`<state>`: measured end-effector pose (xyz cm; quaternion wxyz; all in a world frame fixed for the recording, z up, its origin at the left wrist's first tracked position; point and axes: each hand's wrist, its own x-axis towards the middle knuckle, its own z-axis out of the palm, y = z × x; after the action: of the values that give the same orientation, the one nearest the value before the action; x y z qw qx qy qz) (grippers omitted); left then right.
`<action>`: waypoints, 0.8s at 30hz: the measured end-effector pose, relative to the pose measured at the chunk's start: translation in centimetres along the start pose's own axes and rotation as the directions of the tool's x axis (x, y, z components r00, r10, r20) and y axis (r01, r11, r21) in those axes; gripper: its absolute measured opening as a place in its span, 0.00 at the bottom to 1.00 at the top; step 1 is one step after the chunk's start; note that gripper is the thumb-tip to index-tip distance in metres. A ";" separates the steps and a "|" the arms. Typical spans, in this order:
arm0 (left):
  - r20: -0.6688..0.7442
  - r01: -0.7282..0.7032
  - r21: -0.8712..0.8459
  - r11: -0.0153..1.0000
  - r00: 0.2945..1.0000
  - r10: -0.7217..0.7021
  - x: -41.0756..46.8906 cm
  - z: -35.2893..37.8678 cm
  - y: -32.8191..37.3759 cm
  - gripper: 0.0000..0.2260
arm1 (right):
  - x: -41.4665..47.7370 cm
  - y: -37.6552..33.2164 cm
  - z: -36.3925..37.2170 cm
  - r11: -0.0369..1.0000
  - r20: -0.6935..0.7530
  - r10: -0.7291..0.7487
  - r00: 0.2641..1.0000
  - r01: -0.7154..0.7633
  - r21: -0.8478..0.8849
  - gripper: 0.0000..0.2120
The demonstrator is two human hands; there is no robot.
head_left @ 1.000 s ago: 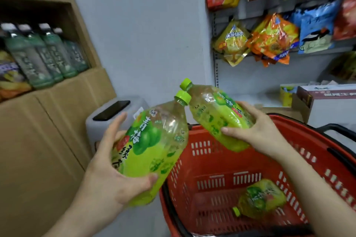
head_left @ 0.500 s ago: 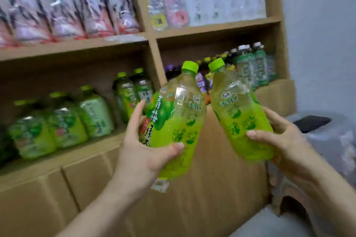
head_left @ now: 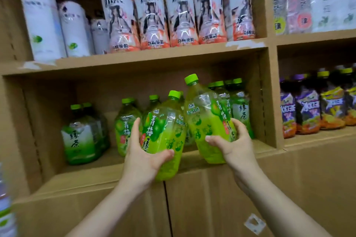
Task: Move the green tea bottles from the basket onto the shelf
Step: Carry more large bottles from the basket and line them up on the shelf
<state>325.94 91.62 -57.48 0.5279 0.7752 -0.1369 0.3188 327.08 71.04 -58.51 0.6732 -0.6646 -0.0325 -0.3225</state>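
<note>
My left hand (head_left: 143, 158) grips a green tea bottle (head_left: 165, 131) with a green cap, held upright in front of the middle compartment of the cardboard shelf (head_left: 134, 57). My right hand (head_left: 234, 146) grips a second green tea bottle (head_left: 204, 119), tilted slightly left, its base at the shelf's front lip. Both bottles are off the shelf board. Behind them stand more green tea bottles (head_left: 126, 123) of the same kind. The basket is out of view.
Darker green-label bottles stand at the compartment's left (head_left: 81, 136) and right (head_left: 239, 109). A cardboard divider (head_left: 269, 92) closes the compartment on the right, with purple-label drinks (head_left: 308, 109) beyond. White-and-pink bottles (head_left: 181, 13) fill the shelf above. The shelf floor between the left bottles and the middle ones is bare.
The view has swung left from the red basket to the shelf. Both hands have carried their bottles up and forward to the middle compartment's front edge.
</note>
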 end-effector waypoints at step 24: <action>-0.040 0.104 0.331 0.938 0.995 -0.096 2.7 -2.5 -6.3 0.60 | 0.0 1.3 4.5 0.822 0.169 0.037 0.985 0.067 -0.566 0.55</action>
<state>330.58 96.76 -59.77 0.4067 0.8553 -0.0354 0.3191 329.46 75.06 -59.07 0.4361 -0.8603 0.0018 -0.2640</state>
